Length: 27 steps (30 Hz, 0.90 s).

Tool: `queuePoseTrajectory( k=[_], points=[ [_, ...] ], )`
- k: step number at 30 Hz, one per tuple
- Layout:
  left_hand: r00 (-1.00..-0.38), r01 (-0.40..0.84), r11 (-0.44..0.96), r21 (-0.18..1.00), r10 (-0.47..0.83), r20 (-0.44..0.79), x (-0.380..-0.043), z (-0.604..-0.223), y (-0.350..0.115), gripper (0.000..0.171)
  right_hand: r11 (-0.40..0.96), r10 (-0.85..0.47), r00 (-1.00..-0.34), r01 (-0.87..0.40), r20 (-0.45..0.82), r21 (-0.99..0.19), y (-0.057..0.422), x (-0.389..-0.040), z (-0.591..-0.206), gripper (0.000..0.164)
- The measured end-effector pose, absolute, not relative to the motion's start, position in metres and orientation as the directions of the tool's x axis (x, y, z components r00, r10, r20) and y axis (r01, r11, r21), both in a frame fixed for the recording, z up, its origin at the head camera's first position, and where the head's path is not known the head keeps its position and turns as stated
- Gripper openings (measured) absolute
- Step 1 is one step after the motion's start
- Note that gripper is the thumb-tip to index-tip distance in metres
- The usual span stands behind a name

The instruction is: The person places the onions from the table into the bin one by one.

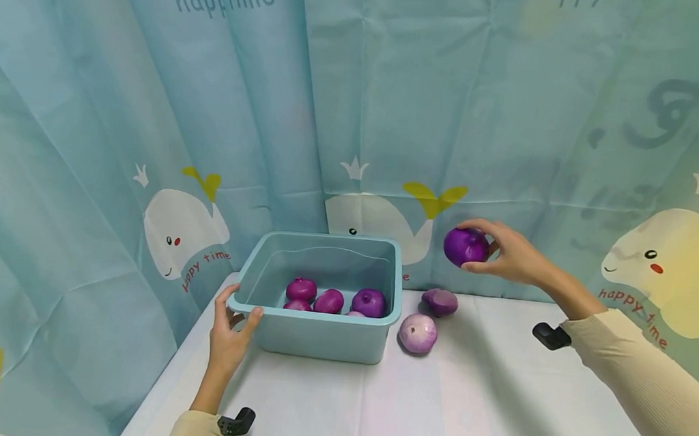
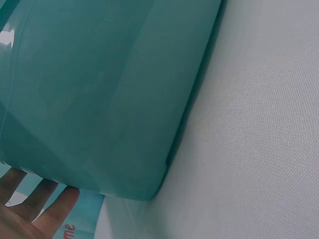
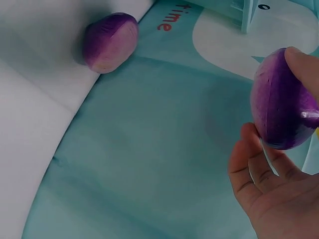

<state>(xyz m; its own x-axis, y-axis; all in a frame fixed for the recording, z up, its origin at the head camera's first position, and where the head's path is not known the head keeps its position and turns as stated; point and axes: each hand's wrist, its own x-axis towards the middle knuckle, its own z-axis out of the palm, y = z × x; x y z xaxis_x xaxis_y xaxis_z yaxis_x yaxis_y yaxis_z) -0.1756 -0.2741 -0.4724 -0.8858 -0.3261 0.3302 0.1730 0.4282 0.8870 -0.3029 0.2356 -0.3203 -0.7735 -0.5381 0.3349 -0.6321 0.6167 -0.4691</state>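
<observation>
In the head view my right hand (image 1: 507, 254) holds a shiny purple onion (image 1: 465, 247) up in the air, right of a blue-green plastic bin (image 1: 321, 339). Thumb and fingers pinch the onion (image 3: 279, 99) from either side in the right wrist view. My left hand (image 1: 231, 335) grips the bin's front left corner, thumb over the rim and fingers along the outer side. Several purple and magenta onions (image 1: 369, 303) lie inside the bin, partly hidden by its front wall. The left wrist view shows the bin's wall (image 2: 109, 99) with fingers (image 2: 57, 211) against it.
Beside the bin's right wall, a pale pink-white onion (image 1: 418, 333) sits on the white table (image 1: 458, 404). Behind it lies a lumpy purple vegetable (image 1: 439, 302), near the table's back edge. A blue-green whale-print curtain (image 1: 517, 122) hangs directly behind the table and along its left side.
</observation>
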Motion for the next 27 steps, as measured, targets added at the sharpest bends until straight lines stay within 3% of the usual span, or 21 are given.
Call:
queuePoseTrajectory(
  k=[12, 27],
  points=[
    [-0.888, 0.186, 0.423, 0.887, -0.314, 0.337, -0.176, -0.473, -0.274, 0.071, 0.612, -0.556, -0.768, -0.637, 0.318, -0.468, 0.22, -0.314, -0.306, 0.068],
    [-0.885, 0.196, 0.408, 0.892, -0.317, 0.34, -0.176, -0.473, -0.275, 0.072, 0.62, -0.63, -0.742, -0.659, 0.229, -0.426, 0.149, -0.325, -0.284, 0.069]
  ],
)
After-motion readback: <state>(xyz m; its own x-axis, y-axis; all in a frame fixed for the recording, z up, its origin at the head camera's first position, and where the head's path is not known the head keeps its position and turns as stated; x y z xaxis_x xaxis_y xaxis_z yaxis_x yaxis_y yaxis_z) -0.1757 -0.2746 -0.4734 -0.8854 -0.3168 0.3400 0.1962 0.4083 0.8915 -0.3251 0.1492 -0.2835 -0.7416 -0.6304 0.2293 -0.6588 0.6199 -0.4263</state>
